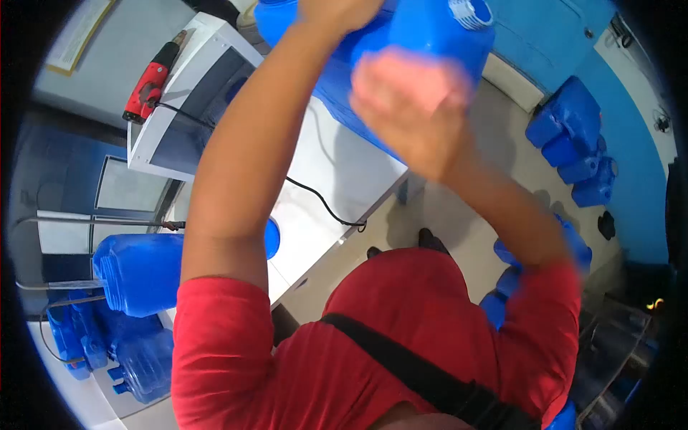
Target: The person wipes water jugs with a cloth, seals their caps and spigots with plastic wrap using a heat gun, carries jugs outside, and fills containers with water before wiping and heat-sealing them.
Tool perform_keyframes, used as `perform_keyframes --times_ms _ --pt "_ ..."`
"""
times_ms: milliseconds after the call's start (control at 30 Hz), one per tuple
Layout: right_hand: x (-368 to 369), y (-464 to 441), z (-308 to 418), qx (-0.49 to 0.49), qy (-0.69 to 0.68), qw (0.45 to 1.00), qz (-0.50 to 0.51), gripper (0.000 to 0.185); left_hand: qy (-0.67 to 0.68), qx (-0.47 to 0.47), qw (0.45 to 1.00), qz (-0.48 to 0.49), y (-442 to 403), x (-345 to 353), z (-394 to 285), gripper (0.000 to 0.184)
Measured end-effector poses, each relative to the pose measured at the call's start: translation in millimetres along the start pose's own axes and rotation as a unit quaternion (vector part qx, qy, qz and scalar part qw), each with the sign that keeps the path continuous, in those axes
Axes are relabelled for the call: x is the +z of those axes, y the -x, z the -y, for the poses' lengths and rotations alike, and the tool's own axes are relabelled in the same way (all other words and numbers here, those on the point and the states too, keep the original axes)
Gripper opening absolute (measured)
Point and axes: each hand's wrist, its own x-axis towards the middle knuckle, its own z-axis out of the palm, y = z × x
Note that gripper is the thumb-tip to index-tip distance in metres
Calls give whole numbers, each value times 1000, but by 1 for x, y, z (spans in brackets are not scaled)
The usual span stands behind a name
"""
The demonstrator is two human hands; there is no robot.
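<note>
Blue plastic jug lies just beyond my right grip, clutching blurred pink cloth; left grip, I cannot tell.

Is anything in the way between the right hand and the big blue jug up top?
Only the pink thing, maybe a cloth, that the right hand holds. I see nothing else between that hand and the jug. It's too blurry to tell if the pink thing touches it.

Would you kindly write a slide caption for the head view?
Blurred right hand holds something pink at a blue jug, left hand nearby.
</note>
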Motion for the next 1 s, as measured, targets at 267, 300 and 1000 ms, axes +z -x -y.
perform_keyframes --times_ms 267,300,1000 --pt "99 110 34 335 -307 852 -260 68 27 -30 999 -33 10 -3 -9 42" --pt "106 109 32 390 -373 797 -271 68 26 -25 998 -44 5 -3 -8 43" --pt "-4 36 -53 342 -403 766 -365 39 -139 -106 980 90 -8 -26 -52 50"
